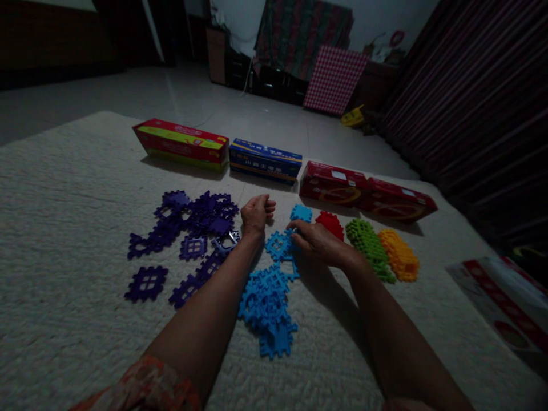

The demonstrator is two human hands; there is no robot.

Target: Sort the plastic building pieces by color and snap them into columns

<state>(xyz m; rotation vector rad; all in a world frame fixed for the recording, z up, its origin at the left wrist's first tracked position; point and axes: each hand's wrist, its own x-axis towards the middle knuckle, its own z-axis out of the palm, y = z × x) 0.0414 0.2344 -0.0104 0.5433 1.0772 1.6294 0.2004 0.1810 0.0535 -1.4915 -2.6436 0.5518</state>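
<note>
Several toothed blue plastic pieces (278,244) lie by the right hand (314,241), its pinch unclear; the left hand (257,214) curls half-open.

Blue box (265,161): "小霸王电池"; print on red boxes (334,184) unreadable.

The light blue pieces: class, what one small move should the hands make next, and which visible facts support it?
Probably, the right hand should pick up the light blue window piece near its fingertips and bring it to the far light blue piece. The green pieces and orange pieces lie in compact rows, while the light blue pile is jumbled.
</note>
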